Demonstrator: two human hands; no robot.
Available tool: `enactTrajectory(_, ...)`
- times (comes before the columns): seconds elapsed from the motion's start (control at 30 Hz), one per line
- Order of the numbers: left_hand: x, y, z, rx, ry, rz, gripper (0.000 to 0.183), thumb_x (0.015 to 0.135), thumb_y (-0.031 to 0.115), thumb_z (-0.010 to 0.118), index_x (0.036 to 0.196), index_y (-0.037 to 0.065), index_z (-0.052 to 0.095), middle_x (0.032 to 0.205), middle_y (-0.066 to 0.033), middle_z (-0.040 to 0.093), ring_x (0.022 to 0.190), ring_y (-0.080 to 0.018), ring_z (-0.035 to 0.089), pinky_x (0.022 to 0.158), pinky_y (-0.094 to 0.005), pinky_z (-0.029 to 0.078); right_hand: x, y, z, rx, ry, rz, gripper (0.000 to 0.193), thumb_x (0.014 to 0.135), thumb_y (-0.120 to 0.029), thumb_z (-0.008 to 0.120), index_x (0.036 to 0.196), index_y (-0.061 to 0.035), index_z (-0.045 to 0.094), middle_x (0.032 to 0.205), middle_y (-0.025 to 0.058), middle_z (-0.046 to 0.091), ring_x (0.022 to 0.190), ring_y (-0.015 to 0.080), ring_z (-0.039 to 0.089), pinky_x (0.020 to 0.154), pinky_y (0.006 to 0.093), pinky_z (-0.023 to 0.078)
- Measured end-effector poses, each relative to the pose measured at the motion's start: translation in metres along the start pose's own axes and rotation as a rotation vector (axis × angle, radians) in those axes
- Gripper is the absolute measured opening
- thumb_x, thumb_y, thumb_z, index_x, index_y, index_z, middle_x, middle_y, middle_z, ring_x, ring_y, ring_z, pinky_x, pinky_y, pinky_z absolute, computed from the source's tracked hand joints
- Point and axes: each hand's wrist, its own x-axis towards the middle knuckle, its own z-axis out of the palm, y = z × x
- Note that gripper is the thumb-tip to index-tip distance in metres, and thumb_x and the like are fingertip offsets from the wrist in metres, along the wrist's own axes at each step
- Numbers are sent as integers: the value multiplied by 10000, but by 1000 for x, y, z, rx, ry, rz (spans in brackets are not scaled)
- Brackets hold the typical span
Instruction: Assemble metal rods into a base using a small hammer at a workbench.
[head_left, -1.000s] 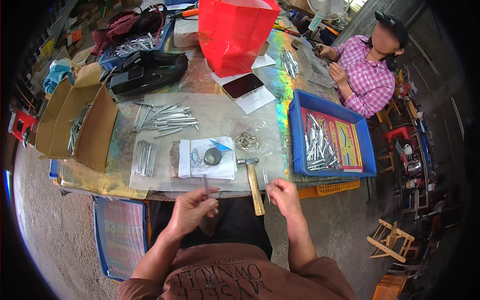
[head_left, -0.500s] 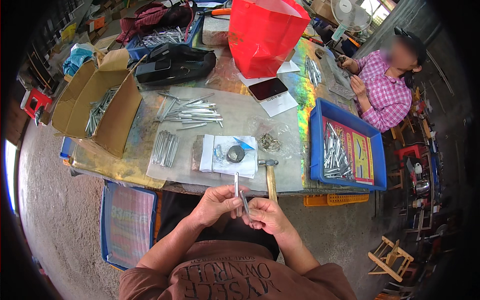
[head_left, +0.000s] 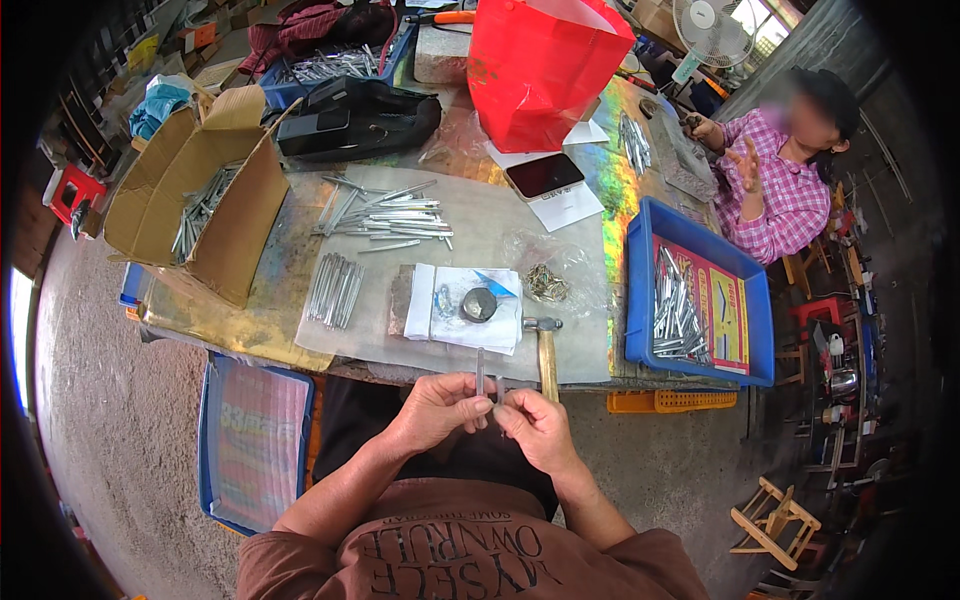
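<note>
I have the left hand (head_left: 438,410) pinching a metal strip (head_left: 480,365) and the right hand (head_left: 537,425) a blurred grey piece (head_left: 501,385), by the tabletop's edge (head_left: 230,335), an overhanging hammer (head_left: 547,362) crowding the right.

The left hand (head_left: 440,408) and right hand (head_left: 536,428) stand before the middle of the table's (head_left: 240,328) near edge, but a way inward runs between the hammer (head_left: 547,365) and the blue tray (head_left: 638,300), narrowed farther in by the plastic bag (head_left: 587,265).

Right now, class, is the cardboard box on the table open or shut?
Open: the cardboard box has its top uncovered, and metal rods show inside.
</note>
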Motion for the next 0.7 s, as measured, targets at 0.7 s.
enactTrajectory(0.7, -3, -5, 14, 75, -25, 6, 454, 798, 13, 548, 1225, 18, 392, 840, -2, 530, 682, -38, 469, 594, -173, 421, 4, -4, 1, 164, 50, 54, 146, 834, -107, 529, 797, 34, 544, 733, 29, 517, 645, 71, 482, 560, 203, 398)
